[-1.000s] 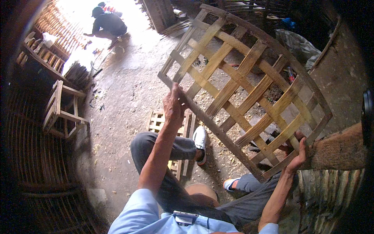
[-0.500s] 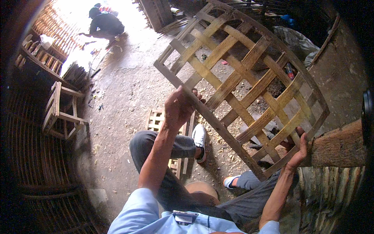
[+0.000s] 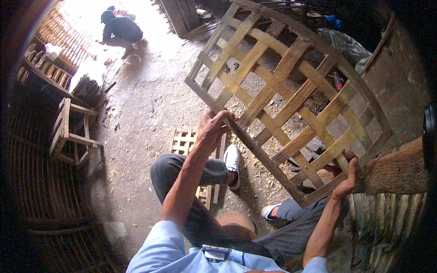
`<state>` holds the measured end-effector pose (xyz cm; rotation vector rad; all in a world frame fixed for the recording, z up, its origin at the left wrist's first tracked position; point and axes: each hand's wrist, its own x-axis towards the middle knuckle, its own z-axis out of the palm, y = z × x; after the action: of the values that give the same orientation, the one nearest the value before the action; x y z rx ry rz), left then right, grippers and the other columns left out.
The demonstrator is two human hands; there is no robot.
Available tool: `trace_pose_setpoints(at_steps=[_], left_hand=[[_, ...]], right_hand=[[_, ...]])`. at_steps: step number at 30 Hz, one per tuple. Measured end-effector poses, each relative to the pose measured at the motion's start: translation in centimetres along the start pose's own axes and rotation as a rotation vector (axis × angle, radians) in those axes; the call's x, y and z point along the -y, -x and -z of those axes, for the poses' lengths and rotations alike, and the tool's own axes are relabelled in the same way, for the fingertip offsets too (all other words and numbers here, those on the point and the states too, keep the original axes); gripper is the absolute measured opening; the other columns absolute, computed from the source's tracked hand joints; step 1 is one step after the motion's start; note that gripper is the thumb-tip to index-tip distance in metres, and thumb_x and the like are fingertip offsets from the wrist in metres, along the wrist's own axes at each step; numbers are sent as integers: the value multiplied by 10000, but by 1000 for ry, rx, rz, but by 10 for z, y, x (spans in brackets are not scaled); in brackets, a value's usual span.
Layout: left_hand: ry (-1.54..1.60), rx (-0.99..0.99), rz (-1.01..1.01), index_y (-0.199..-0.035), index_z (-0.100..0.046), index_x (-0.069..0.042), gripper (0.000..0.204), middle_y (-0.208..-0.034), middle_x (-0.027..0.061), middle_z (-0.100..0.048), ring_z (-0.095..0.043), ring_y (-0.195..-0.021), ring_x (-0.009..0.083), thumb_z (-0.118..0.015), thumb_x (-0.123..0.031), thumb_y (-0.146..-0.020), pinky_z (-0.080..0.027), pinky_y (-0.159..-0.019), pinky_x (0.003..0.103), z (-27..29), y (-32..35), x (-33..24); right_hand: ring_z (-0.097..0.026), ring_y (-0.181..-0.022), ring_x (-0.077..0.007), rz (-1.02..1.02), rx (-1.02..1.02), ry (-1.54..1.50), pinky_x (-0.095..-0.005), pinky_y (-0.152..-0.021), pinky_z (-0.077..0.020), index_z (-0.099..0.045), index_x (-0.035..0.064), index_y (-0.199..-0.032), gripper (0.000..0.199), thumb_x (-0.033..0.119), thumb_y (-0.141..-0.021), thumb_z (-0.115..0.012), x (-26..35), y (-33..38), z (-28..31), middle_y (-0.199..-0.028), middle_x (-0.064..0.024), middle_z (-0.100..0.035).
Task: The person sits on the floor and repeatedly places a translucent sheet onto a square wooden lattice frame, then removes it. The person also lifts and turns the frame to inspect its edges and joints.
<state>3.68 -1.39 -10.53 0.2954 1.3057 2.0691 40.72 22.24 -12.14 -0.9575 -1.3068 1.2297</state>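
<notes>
A large framed lattice panel point(image 3: 268, 77), woven of flat yellow-brown strips inside a darker wooden frame, is held up in front of me at a slant. My left hand point(image 3: 215, 127) grips the left side rail of its frame, thumb and fingers wrapped over the edge. At the lower right corner, my right hand point(image 3: 347, 179) clasps the bottom rail, with its fingers partly hidden behind the strips. Below the panel, a second, smaller-looking lattice panel point(image 3: 182, 140) lies on the floor, partly covered by my left leg.
A wooden stool frame point(image 3: 75, 132) stands at the left near a slatted wall. Against the right side lies a thick log point(image 3: 396, 168) beside corrugated sheeting point(image 3: 382, 218). Wood shavings litter the floor point(image 3: 136, 182). A person point(image 3: 122, 28) crouches in the bright far left.
The panel has tilted a little and its right side has shifted rightward. My left hand has slid its grip on the left rail, its fingers now over the top of it.
</notes>
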Motion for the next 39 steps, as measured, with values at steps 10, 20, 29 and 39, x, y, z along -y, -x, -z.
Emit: trace_pose_setpoints(at_steps=[10, 20, 29, 39], left_hand=[[-155, -60, 116, -1179, -549, -19, 425, -928, 75, -681, -677, -758, 138, -797, -178, -873, -584, -645, 272, 2, -3, 24], [102, 12, 159, -1175, -586, -24, 311, -925, 96, -691, -682, -796, 179, -679, -218, -951, -582, -685, 255, 13, -9, 31], [347, 318, 54, -1292, -547, -55, 328, -1052, 82, -688, -667, -1047, 255, -564, -244, -1025, -541, -915, 385, 8, -6, 9], [-185, -2, -31, -847, -603, -76, 418, -749, 47, -656, -624, -610, 138, -631, -468, -990, -502, -534, 273, 1, -5, -3]], right_hand=[[-696, -970, -276, 33, 30, -71, -428, -714, -635, -608, 7, -1231, 460, 413, -1033, -521, 0, 19, -10, -1160, -128, -657], [-693, -989, -278, -53, 43, -123, -437, -707, -641, -588, 28, -1272, 458, 412, -1038, -499, 2, 15, -10, -1169, -125, -659], [-710, -923, -246, -204, -47, -316, -367, -622, -644, -627, 28, -1237, 445, 405, -1007, -572, 24, 10, -24, -1146, -122, -675], [-724, -903, -238, -183, 54, -246, -346, -603, -639, -621, 17, -1254, 450, 392, -1010, -573, 10, 10, -27, -1140, -122, -687]])
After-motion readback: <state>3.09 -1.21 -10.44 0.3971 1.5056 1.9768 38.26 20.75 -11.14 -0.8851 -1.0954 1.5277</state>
